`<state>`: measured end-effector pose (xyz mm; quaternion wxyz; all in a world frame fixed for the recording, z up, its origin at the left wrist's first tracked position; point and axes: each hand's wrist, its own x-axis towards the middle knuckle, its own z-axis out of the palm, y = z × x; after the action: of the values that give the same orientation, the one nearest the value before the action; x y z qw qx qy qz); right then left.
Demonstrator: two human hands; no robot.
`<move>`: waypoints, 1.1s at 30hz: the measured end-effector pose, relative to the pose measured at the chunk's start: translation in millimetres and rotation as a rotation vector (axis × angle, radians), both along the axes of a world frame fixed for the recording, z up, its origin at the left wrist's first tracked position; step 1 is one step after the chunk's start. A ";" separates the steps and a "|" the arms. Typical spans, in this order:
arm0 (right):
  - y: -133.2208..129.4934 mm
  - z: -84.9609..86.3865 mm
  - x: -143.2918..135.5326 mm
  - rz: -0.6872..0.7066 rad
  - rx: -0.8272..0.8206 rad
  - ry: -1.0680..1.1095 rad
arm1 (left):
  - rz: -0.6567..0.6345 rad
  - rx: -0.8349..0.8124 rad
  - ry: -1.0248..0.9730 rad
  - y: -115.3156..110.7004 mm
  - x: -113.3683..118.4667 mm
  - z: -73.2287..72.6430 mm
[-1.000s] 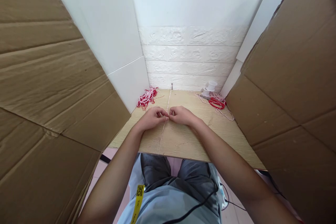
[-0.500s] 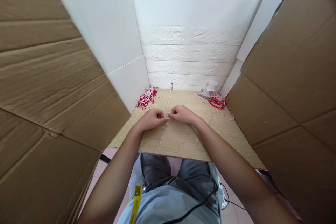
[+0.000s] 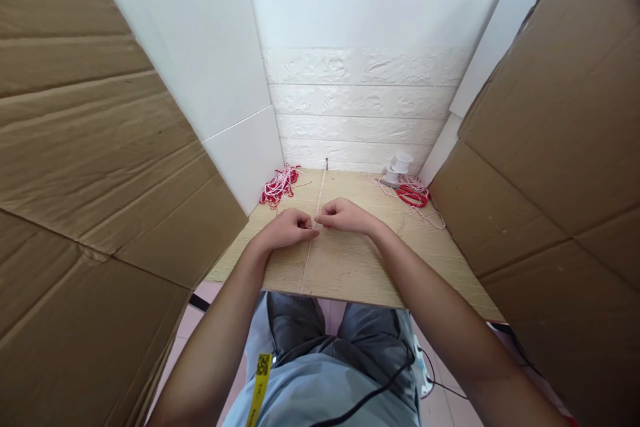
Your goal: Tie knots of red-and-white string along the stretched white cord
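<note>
A thin pale pink cord (image 3: 321,192) runs from a small dark hook (image 3: 327,163) at the wall down the middle of the table to its front edge. My left hand (image 3: 289,227) is closed in a pinch just left of this cord, with a fine strand at its fingertips. From the right, my right hand (image 3: 345,216) pinches with thumb and forefinger right beside the cord, a little farther from me than the left fingertips. The strand between the two hands is too thin to follow fully.
A tangle of red and pink cord (image 3: 280,187) lies at the table's back left. At the back right are red-handled scissors (image 3: 413,196), white spools (image 3: 401,163) and loose pink cord (image 3: 428,216). Cardboard panels (image 3: 545,167) flank the wooden table (image 3: 350,273).
My right fingertips have shifted slightly left and away from me, closer to the cord. My left hand has sunk a little towards me, and the fingertips are more offset.
</note>
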<state>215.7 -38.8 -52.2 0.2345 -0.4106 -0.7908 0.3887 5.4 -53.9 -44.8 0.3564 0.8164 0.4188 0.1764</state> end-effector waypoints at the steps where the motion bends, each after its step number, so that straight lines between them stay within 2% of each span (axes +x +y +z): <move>1: -0.6 0.8 0.2 0.031 -0.025 0.019 | 0.009 0.007 0.003 0.0 0.5 -0.6; 10: -3.2 6.2 6.0 0.236 -0.250 0.068 | 0.043 0.047 0.039 0.5 4.7 -0.1; 13: -3.5 4.4 7.1 0.288 -0.245 0.030 | 0.042 0.062 0.047 0.7 4.9 -0.3; 15: -3.9 3.5 7.3 0.270 -0.188 -0.010 | 0.041 0.071 0.044 0.8 4.4 -1.1; 20: -5.5 1.6 6.5 0.059 0.058 -0.191 | 0.061 0.062 0.058 1.2 3.1 -3.3; 22: -6.2 -0.5 4.9 0.022 0.116 -0.199 | 0.059 0.068 0.052 1.4 3.1 -3.6; 29: -6.4 -10.8 -2.4 0.071 0.066 -0.016 | 0.038 0.059 0.009 2.7 4.0 -3.7; 33: -5.3 -7.9 -1.6 0.091 -0.019 0.024 | 0.040 0.060 0.003 2.1 4.0 -3.8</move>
<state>214.2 -44.1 -60.1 0.2224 -0.3718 -0.8020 0.4113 9.4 -51.8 -48.6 0.3274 0.8184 0.4302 0.1949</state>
